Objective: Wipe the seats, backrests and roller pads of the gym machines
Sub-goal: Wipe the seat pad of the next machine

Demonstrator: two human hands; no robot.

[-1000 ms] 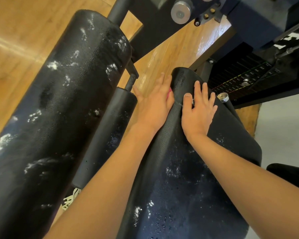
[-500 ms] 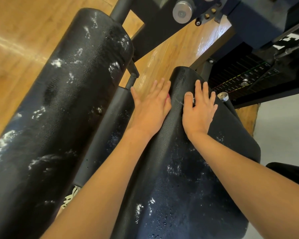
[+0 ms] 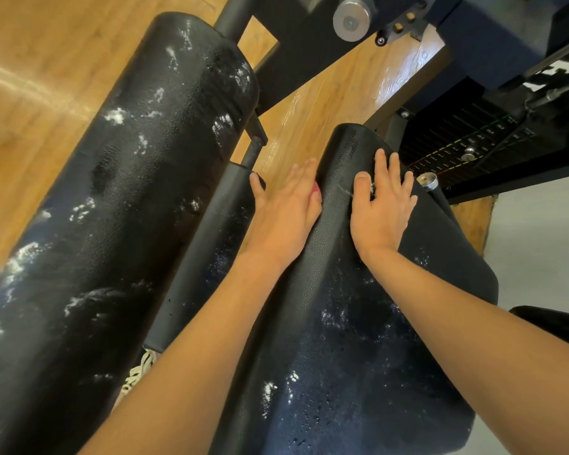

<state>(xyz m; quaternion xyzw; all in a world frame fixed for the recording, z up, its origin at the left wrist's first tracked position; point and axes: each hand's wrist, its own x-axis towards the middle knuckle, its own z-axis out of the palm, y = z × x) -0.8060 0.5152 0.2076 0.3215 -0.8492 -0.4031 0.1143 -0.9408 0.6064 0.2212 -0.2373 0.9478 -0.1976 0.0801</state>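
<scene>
Well, the seat pad (image 3: pixel 358 323) sits right in front of the person, sloping away toward the weight stack (image 3: pixel 457 149), and it is only part cleaned. White foam flecks (image 3: pixel 268 390) and droplets lie across its near half, while the far end under the hands looks mostly bare. The right hand (image 3: pixel 380 208) lies flat on top of it, fingers straight and spread. The left hand (image 3: pixel 286 218) presses against the pad's left flank, fingers straight too, with a sliver of something pink (image 3: pixel 316 193) between palm and pad — a cloth perhaps, too little shows to tell. Just left, the slim roller pad (image 3: pixel 204 251) carries droplets, and the big roller pad (image 3: pixel 128 192) beyond it is dotted with foam — so I'd judge most of the wiping is left.
</scene>
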